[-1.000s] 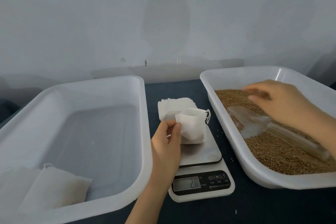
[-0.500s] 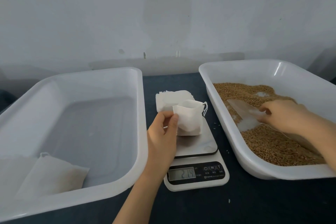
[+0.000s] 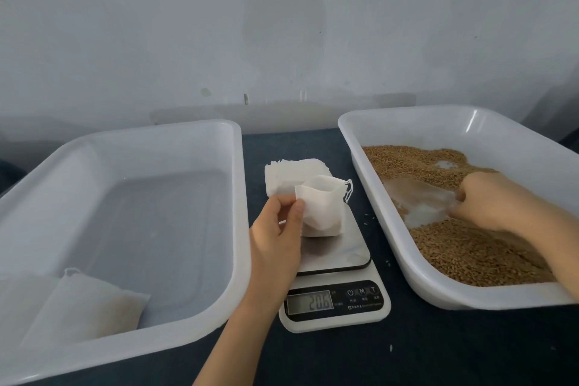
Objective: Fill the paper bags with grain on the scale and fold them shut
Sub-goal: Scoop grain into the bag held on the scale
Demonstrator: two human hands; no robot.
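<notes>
Bag (image 3: 322, 210) stands on the scale (image 3: 344, 247), left of my right hand (image 3: 488, 200) gripping the scoop (image 3: 419, 200); my left hand (image 3: 275, 238) pinches its rim.

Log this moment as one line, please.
left hand: pinches open white paper bag on steel-topped scale | right hand: grips clear plastic scoop in brown grain, white tray | bag: unfolded

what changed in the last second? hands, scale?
The right hand came down from above the grain and gripped the clear scoop lying in it. The display changed to 206. The left hand still pinches the open paper bag on the scale.
</notes>
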